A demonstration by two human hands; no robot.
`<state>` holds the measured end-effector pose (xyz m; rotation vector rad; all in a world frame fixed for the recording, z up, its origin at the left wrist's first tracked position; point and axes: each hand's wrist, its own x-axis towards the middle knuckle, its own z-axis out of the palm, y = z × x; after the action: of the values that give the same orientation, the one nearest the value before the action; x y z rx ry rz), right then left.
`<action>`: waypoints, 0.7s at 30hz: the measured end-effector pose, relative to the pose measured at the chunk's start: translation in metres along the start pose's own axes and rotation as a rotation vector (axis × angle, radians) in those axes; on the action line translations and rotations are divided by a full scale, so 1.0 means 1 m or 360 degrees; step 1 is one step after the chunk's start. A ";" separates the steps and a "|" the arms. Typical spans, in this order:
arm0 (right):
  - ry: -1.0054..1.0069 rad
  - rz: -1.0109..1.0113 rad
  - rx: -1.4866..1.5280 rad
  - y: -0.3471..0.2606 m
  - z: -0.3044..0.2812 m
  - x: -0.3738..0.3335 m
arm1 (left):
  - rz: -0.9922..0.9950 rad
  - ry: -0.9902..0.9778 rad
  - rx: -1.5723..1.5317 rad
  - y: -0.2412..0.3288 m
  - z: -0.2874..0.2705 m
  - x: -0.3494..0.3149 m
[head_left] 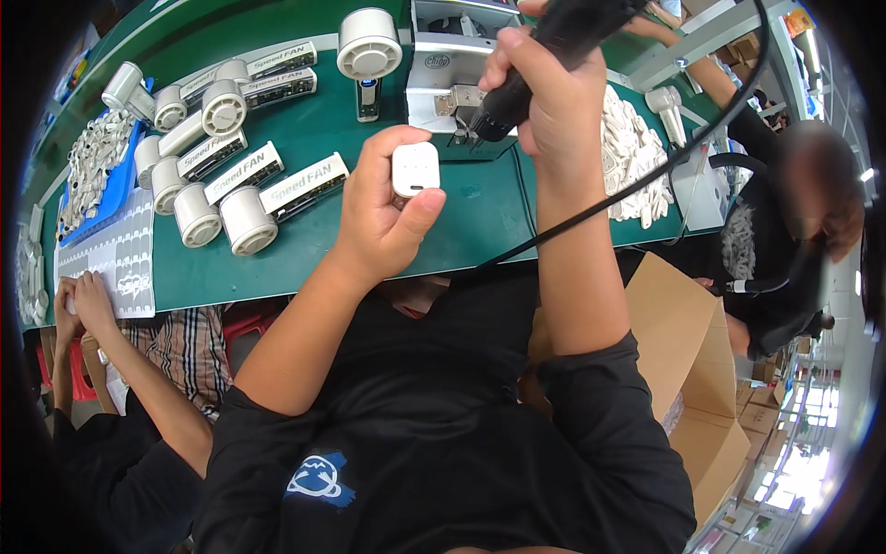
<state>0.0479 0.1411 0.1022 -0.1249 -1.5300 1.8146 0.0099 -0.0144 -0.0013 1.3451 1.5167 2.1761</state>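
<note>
My left hand (374,208) is closed around a white fan handle (415,166), seen end-on over the front of the green table. Its rounded-square end shows a small dark port; the rest is hidden by my fingers and the viewing angle. Wrapped in my right hand (563,106) is a black electric screwdriver (509,100), tilted with its bit down and to the left. The bit is at the front of a metal screw feeder (432,115); whether they touch I cannot tell. Beyond my left hand, a white handheld fan (369,55) stands on the table.
Several white fans (249,222) lie on the table's left. White parts fill a blue tray (125,180) at far left and a pile (637,166) at right. The screwdriver's black cable (637,189) crosses by my right forearm. A cardboard box (678,323) stands lower right. Co-workers sit both sides.
</note>
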 end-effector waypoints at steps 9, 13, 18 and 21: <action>0.0085 -0.0206 -0.0015 0.008 0.006 0.015 | 0.0022 0.0021 0.0040 0.002 0.003 0.002; 0.0048 -0.0216 -0.0099 0.011 -0.005 0.007 | 0.0025 0.0042 0.0013 -0.002 0.000 0.002; -0.0099 -0.0200 -0.0176 0.006 -0.009 -0.005 | 0.0031 0.0023 0.0029 -0.001 0.001 0.002; -0.0140 -0.0331 0.0011 -0.025 -0.005 -0.011 | -0.0165 -0.0028 0.0112 0.007 0.007 0.003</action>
<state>0.0699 0.1385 0.1186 0.1153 -1.5362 1.6787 0.0158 -0.0112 0.0068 1.2723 1.6321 2.0616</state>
